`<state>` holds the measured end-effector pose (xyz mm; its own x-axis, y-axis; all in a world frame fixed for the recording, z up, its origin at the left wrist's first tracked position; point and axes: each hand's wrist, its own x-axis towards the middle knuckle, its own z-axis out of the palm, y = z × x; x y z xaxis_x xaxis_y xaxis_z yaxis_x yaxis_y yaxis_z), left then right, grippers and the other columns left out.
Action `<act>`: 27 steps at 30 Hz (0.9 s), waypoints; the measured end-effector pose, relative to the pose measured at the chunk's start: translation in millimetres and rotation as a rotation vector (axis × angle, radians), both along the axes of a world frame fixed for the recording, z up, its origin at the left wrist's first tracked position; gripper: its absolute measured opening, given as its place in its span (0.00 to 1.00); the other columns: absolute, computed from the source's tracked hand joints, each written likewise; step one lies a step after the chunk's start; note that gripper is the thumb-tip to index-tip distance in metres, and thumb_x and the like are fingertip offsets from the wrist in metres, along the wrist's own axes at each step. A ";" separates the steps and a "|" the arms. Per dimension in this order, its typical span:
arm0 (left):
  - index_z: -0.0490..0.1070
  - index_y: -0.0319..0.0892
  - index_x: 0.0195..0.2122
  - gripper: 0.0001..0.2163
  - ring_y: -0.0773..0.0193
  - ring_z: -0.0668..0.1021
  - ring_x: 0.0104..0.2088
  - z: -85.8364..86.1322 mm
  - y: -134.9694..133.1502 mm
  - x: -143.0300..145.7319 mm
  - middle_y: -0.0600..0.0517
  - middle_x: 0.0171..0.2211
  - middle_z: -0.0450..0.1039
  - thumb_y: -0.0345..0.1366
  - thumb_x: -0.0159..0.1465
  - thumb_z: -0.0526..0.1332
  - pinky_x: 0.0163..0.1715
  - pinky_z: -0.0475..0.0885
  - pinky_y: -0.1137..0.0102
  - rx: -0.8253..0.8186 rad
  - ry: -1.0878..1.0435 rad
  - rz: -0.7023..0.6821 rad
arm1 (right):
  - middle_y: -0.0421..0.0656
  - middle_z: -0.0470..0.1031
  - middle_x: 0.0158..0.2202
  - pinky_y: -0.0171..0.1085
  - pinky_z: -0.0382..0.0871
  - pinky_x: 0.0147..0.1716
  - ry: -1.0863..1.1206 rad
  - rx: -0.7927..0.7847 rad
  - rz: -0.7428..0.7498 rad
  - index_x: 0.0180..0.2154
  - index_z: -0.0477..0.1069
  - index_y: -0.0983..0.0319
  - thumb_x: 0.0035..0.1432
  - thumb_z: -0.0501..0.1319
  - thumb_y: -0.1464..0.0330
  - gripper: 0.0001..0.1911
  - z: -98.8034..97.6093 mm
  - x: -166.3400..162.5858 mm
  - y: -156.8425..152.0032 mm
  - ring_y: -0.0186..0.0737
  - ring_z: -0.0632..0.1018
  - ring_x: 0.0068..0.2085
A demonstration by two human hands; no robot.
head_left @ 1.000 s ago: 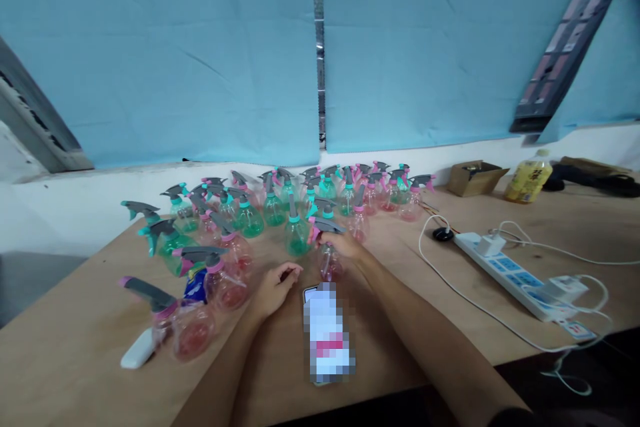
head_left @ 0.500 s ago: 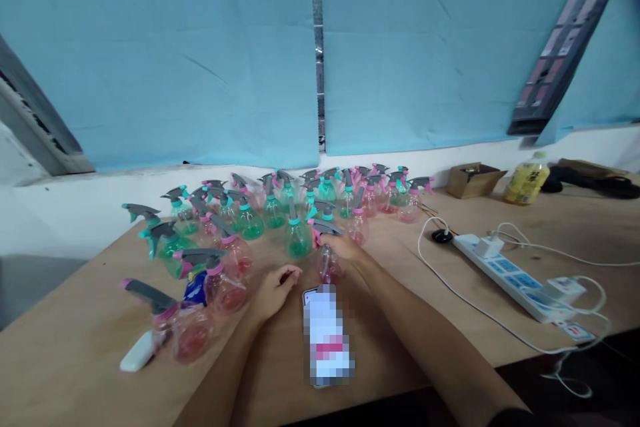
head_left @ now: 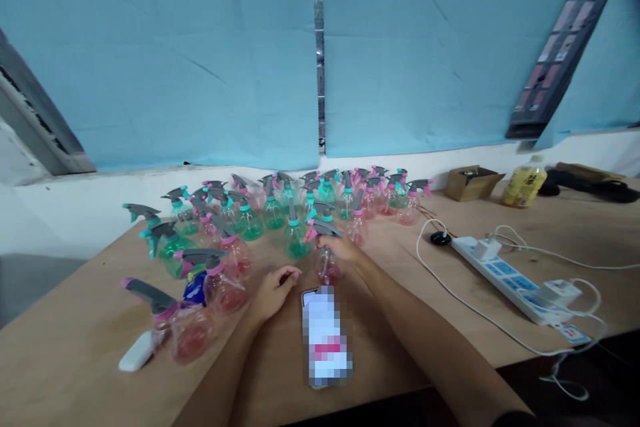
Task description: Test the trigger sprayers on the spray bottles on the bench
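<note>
The right grip [head_left: 341,245] is clamped on a round, pink, transparent plastic spray bottle [head_left: 328,269] (at its neck, body below).

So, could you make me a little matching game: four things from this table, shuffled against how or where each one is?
Things:
1. Smartphone
2. Spray bottle just beyond the smartphone
3. Power strip
4. Drink bottle

How or where:
A. White plugs sit in it
B. Yellow label, next to a cardboard box
C. Held by the right hand
D. Flat on the table, between the forearms

Pairs: 1-D, 2-C, 3-A, 4-B
</note>
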<state>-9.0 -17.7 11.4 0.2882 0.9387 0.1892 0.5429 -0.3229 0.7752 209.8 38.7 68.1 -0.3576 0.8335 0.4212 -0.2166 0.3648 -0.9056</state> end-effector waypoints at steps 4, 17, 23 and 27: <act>0.75 0.43 0.41 0.17 0.62 0.75 0.31 -1.7 0.3 -0.4 0.53 0.30 0.75 0.48 0.67 0.53 0.35 0.69 0.70 0.003 0.001 0.002 | 0.39 0.74 0.24 0.34 0.66 0.29 0.030 -0.026 -0.014 0.24 0.71 0.61 0.41 0.56 0.73 0.06 -2.1 -1.2 0.5 0.36 0.73 0.28; 0.76 0.44 0.40 0.16 0.62 0.76 0.34 -0.9 0.1 0.6 0.53 0.32 0.77 0.47 0.67 0.53 0.36 0.68 0.70 0.037 0.012 -0.004 | 0.36 0.72 0.25 0.33 0.64 0.27 -0.008 0.124 0.029 0.39 0.69 0.58 0.52 0.57 0.69 0.10 44.7 -11.8 -23.0 0.35 0.73 0.25; 0.77 0.42 0.40 0.17 0.59 0.77 0.36 -5.0 1.0 0.3 0.50 0.35 0.79 0.46 0.67 0.53 0.38 0.69 0.69 0.035 0.032 0.026 | 0.36 0.69 0.26 0.32 0.63 0.30 0.055 0.316 -0.244 0.33 0.68 0.59 0.57 0.60 0.59 0.11 119.5 -66.7 -21.3 0.34 0.70 0.29; 0.77 0.43 0.41 0.15 0.58 0.78 0.40 -3.3 -0.8 2.5 0.50 0.39 0.80 0.45 0.67 0.53 0.42 0.69 0.67 0.059 0.009 -0.004 | 0.36 0.67 0.24 0.32 0.59 0.29 -0.240 0.412 -0.436 0.30 0.70 0.61 0.59 0.58 0.58 0.14 124.7 -108.8 6.8 0.34 0.68 0.28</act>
